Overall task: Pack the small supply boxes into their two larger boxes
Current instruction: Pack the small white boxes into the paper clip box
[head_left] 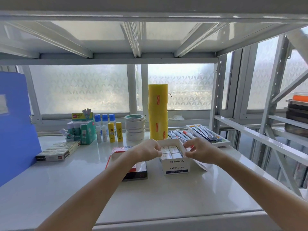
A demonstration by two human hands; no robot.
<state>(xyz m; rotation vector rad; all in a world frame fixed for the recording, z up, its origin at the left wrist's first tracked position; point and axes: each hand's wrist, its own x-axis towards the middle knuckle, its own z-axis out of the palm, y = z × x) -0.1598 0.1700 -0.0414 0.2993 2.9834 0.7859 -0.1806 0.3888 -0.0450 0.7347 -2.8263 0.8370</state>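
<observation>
Far left on the shelf [166, 194]: a flat dark-and-cream carton [57, 151] lies well apart from your hands, untouched.

Centre-left: the red box [133, 170] lies flat, partly hidden under your left forearm. Contents cannot be told.

Your left hand [146, 151] sits at the left rim of the paper clips box [175, 165], fingers curled in a pinch at that edge. Whether it grips the wall or one of the small boxes cannot be told.

The paper clips box stands upright and open-topped, directly between both hands, long axis running away from you. Small boxes [171, 151] show in two rows inside, seemingly close-packed and near the rim.

Your right hand [198, 151] mirrors the left on the right rim, fingers bent, pinching at the side; what it holds is not clear. A loose white lid or flap [202, 165] lies just beside it.

Judgement: this box looks near full. Both hands are equally near; the red box lies to your left, so the left hand has it closer.
</observation>
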